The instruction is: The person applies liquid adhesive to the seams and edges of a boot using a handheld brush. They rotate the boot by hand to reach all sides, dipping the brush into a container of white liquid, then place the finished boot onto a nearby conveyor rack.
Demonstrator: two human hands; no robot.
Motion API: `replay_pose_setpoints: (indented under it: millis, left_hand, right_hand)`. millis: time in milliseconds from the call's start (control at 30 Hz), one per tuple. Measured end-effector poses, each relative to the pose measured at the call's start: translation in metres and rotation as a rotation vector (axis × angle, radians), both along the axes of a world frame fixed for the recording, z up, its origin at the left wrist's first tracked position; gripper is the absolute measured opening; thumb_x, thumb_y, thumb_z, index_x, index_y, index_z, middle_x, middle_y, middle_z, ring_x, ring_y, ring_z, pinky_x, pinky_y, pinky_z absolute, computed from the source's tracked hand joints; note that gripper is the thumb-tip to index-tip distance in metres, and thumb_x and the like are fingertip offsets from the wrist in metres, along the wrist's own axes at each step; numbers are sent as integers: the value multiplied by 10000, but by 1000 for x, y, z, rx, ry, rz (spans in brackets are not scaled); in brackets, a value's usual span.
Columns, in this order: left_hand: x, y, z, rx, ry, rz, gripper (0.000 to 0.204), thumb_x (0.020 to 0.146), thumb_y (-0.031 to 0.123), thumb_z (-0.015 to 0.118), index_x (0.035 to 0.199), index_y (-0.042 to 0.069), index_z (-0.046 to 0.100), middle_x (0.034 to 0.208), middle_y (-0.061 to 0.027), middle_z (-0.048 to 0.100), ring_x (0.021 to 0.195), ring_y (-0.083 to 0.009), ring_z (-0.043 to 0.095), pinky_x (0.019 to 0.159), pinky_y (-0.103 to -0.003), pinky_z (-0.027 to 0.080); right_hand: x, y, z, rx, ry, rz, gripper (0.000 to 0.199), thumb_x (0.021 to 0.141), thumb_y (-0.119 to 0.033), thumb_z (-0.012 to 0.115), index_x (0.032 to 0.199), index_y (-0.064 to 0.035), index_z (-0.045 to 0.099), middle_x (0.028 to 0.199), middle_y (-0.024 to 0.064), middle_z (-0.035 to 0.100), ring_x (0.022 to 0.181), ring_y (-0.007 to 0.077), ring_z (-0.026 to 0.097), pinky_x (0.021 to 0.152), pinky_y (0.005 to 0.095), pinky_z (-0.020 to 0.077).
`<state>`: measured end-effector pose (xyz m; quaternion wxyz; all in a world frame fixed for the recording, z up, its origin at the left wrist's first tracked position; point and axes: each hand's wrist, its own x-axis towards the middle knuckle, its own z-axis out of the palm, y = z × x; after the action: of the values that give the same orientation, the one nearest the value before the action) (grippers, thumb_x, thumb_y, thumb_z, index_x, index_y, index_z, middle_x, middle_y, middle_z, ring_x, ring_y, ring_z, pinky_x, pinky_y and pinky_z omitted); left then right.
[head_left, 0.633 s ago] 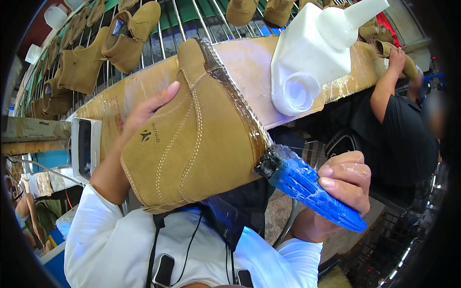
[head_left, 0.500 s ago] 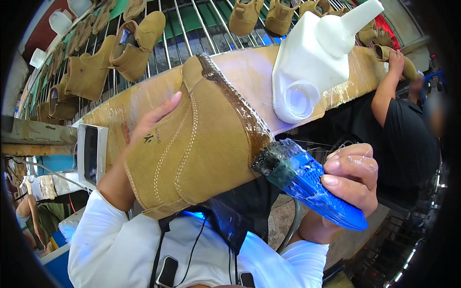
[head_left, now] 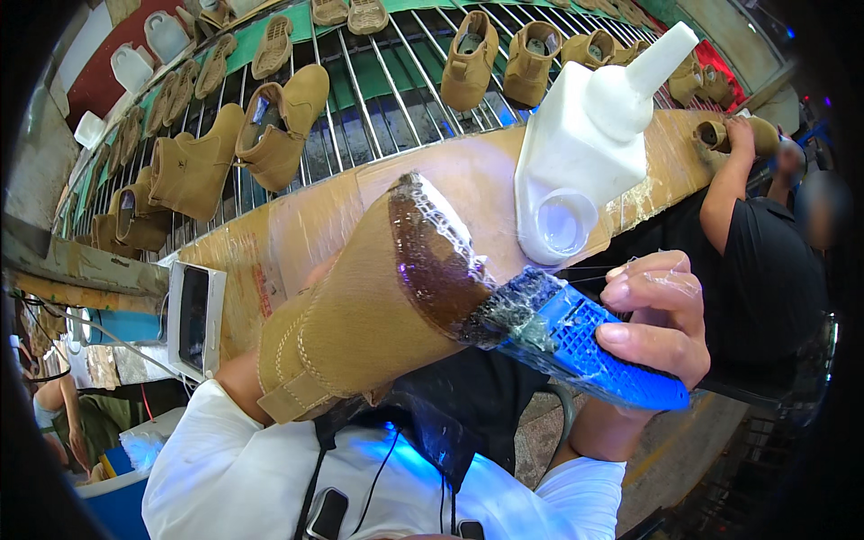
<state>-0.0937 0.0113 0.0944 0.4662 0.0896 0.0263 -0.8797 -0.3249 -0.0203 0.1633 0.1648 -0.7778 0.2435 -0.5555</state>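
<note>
A tan boot upper (head_left: pixel 360 315) is tilted in front of me, its dark brown, wet-looking underside edge facing right, with white stitching and strands of glue along it. My left hand (head_left: pixel 320 269) supports the boot from behind; only a bit of finger shows past it. In my right hand (head_left: pixel 661 315) is a blue plastic-handled brush (head_left: pixel 598 337), gripped between thumb and fingers. Its dark, glue-coated bristles touch the boot's lower brown edge. Thin glue threads stretch off the brush, and dried glue sticks to my fingers. Just beyond stands a white plastic glue bottle (head_left: pixel 580 135) with an open round mouth.
A cardboard-covered bench (head_left: pixel 423 171) runs across ahead. Behind it, a metal bar rack (head_left: pixel 346 67) carries tan boots (head_left: pixel 279 126) and soles (head_left: pixel 273 47). A grey box-like device (head_left: pixel 196 315) stands at left. At right, a co-worker's hand (head_left: pixel 741 135) holds another tan boot.
The boot has turned and tipped, so more of its brown underside faces me and its logo side is out of sight. The brush stays at the brown edge, shifted slightly left.
</note>
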Motion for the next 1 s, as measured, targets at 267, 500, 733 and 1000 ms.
replay_pose_setpoints:
  millis: [267, 500, 733, 1000]
  left_hand:
    - [5, 1, -2, -49, 21, 14, 476, 957, 340, 450, 1331, 47, 456, 1256, -155, 565, 1106, -307, 584, 969, -449, 464]
    - [15, 12, -9, -31, -6, 41, 478, 951, 340, 459, 1329, 48, 458, 1256, -156, 565, 1099, -311, 589, 964, -452, 469]
    - [31, 8, -15, 11, -114, 60, 480, 946, 341, 469, 1328, 49, 460, 1255, -157, 565, 1093, -316, 593, 958, -456, 475]
    - [118, -94, 2, -108, -964, 103, 496, 875, 356, 573, 1225, 6, 537, 1082, -147, 643, 929, -210, 658, 812, -353, 543]
  right_hand:
    - [11, -18, -3, 37, -109, 151, 193, 702, -190, 715, 872, -101, 734, 860, 77, 642, 767, 188, 592, 715, 290, 458]
    - [-1, -30, -38, 206, -196, 224, 209, 785, -175, 681, 914, -11, 693, 884, 120, 646, 809, 216, 604, 735, 314, 466]
    - [-50, -26, -105, 1001, -972, 57, 287, 892, -204, 594, 1061, 27, 579, 944, 129, 624, 817, 223, 579, 739, 329, 450]
    - [-94, -14, -127, 1002, -1165, 25, 240, 898, -195, 574, 1008, 18, 576, 893, 121, 610, 775, 209, 550, 694, 339, 435]
